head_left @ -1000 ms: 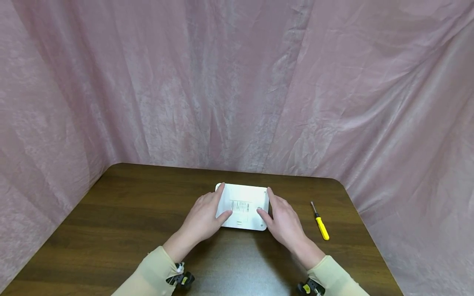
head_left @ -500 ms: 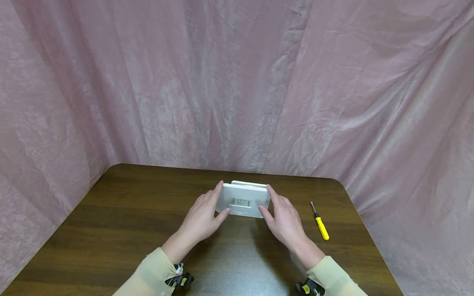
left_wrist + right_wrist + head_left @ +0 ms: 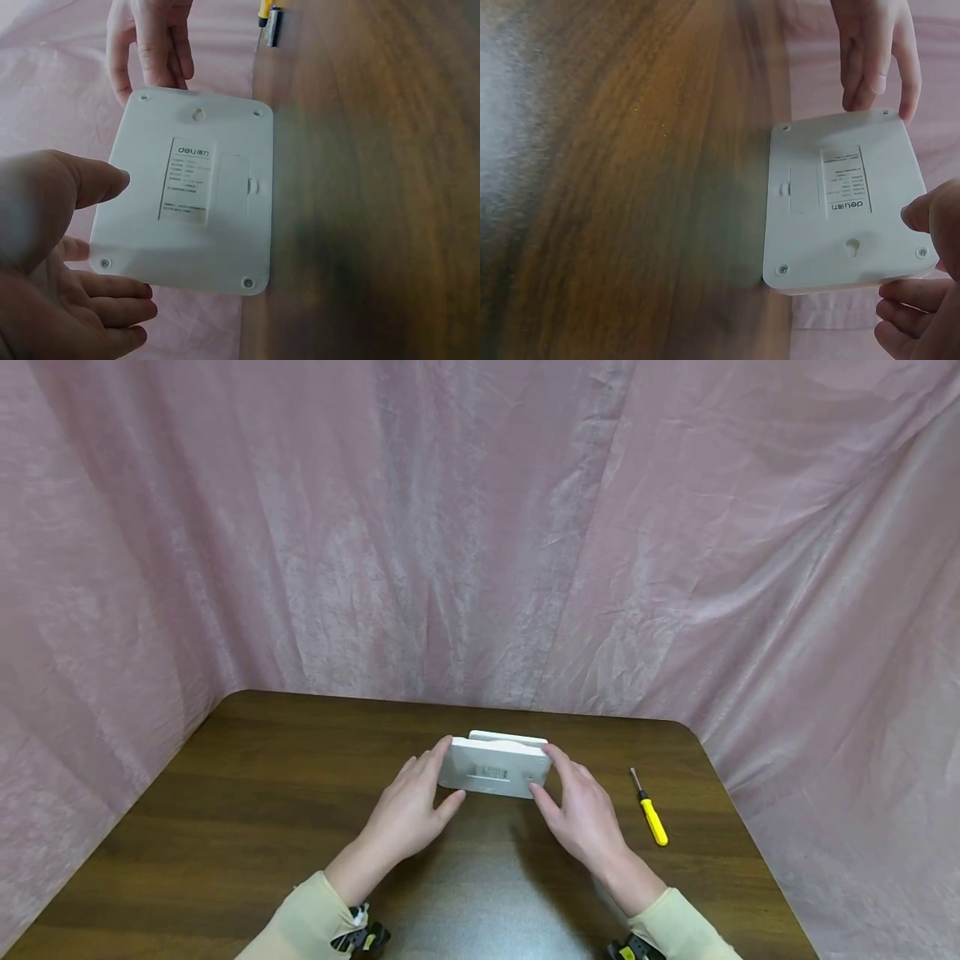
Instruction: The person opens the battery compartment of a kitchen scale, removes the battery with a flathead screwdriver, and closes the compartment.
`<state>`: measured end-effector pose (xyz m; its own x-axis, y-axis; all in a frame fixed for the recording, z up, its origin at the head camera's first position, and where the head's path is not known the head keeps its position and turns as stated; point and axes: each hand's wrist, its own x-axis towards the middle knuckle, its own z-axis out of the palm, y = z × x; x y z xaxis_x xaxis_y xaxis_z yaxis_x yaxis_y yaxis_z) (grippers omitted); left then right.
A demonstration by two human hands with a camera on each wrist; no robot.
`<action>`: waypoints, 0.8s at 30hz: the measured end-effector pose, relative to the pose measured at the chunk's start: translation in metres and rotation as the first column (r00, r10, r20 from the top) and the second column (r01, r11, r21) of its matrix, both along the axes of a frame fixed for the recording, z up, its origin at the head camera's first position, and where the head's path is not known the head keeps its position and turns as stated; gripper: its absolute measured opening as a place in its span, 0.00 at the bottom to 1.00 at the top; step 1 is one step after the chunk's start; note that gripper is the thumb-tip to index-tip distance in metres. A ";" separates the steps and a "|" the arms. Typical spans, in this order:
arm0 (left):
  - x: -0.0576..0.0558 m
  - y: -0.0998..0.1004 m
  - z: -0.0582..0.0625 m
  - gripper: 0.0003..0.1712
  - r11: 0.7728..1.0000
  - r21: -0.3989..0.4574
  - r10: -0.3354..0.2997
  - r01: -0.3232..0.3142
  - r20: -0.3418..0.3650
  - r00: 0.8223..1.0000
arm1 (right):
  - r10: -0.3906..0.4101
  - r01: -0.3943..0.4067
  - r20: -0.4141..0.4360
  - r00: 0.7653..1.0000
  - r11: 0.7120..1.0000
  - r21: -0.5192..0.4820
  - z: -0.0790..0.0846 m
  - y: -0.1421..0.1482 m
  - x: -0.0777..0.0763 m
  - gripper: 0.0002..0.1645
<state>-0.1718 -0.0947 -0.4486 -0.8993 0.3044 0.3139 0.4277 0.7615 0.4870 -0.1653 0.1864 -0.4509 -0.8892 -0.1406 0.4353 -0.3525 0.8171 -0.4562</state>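
A flat white plastic device [image 3: 491,770], marked "deli", stands tilted on its long edge on the table, its labelled back towards me. In the left wrist view its back [image 3: 184,232] shows corner screw holes, a keyhole slot and a small battery cover [image 3: 234,184]. My left hand [image 3: 408,810] holds one short side, index finger at the upper corner and thumb near the lower edge. At the other side, my right hand [image 3: 581,810] grips it, thumb against the back. Behind its upper edge a white strip [image 3: 508,737] shows; whether it is a separate part I cannot tell. The front is hidden.
A screwdriver [image 3: 654,820] with a yellow handle lies on the table to the right of my right hand. The brown wooden table [image 3: 285,760] has rounded far corners. Pink curtains [image 3: 480,527] hang behind it and at the sides.
The device has tilted up from lying nearly flat, back upward, to standing steeply on its edge. The white strip has appeared behind it. Both hands have stayed at its sides.
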 end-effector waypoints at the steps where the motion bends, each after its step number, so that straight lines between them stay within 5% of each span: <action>1: 0.002 0.000 0.000 0.51 1.000 0.009 -0.002 0.002 -0.002 1.000 | 0.000 0.000 -0.002 1.000 1.000 -0.001 0.000 0.000 0.001 0.41; 17: 0.013 -0.007 -0.014 0.39 0.986 0.166 -0.061 0.034 0.155 0.986 | 0.002 -0.001 -0.042 0.999 1.000 0.026 -0.014 -0.002 0.013 0.30; 24: 0.011 -0.010 -0.015 0.54 0.985 0.163 -0.090 0.051 0.241 0.966 | 0.021 -0.019 -0.028 0.999 0.997 0.080 -0.012 -0.008 0.014 0.24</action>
<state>-0.1603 -0.1049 -0.4640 -0.9325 0.3355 0.1334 0.3298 0.6411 0.6930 -0.1514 0.1783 -0.4633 -0.8733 -0.1932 0.4472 -0.3810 0.8430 -0.3797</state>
